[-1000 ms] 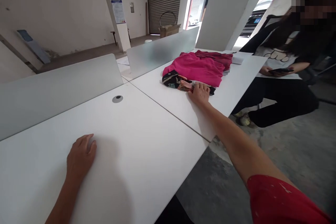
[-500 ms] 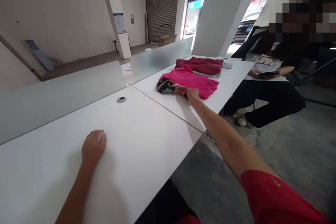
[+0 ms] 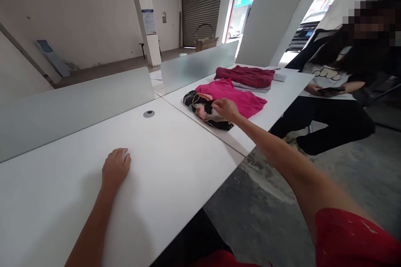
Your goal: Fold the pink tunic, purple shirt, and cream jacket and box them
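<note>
My right hand (image 3: 227,109) sits over a black patterned garment with pink and white print (image 3: 203,110), its fingers at the cloth; I cannot tell whether they grip it. That garment lies on the near edge of a crumpled magenta shirt (image 3: 233,98). Behind the shirt is a folded dark red garment (image 3: 244,77) on a grey layer. My left hand (image 3: 115,170) rests curled on the bare white desk (image 3: 175,175), holding nothing, well away from the clothes.
A seated person (image 3: 326,71) at the right of the desk holds a phone (image 3: 332,89). Frosted partitions (image 3: 197,66) run along the desk's far side. The desk's right edge drops to a concrete floor (image 3: 266,217). A cardboard box (image 3: 206,44) stands far back.
The black patterned garment has spread out and shifted toward the desk's near side. My right hand has moved slightly left over it. The left hand has barely moved.
</note>
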Tool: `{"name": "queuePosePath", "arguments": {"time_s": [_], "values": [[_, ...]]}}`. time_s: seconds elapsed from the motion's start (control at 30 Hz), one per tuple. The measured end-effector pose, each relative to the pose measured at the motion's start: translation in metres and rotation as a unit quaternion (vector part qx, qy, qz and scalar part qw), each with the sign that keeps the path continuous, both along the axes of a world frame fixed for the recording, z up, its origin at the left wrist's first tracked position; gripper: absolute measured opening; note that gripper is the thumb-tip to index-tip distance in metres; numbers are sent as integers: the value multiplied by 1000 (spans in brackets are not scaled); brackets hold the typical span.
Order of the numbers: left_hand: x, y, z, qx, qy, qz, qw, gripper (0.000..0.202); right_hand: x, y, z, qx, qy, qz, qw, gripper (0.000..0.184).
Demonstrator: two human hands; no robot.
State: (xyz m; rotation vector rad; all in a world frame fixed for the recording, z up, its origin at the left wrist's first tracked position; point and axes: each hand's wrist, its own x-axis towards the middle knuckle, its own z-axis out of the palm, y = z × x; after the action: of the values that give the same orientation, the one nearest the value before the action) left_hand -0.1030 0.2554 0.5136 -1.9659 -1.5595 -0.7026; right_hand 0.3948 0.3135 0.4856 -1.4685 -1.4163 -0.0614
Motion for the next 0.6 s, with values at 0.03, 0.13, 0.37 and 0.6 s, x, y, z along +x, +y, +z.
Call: {"name": "queuePosePath", "arguments": {"time_s": [0.03,0.13,0.37,0.6], "values": [[0,0,0,1,-1,2,1000,38,7,6,4,-32,0,-27,999,25],[1,0,0,-1,-3,4,1000,39,21,24,13,-107,2,-101,989,37],[0,-8,1,-18,-8,29,999,41,31,44,-3,-168,-16,-150,974,54],[-4,-6,-1,-14,-8,25,1000,44,42,55,-11,-127,-3,-177,976,58]]}}
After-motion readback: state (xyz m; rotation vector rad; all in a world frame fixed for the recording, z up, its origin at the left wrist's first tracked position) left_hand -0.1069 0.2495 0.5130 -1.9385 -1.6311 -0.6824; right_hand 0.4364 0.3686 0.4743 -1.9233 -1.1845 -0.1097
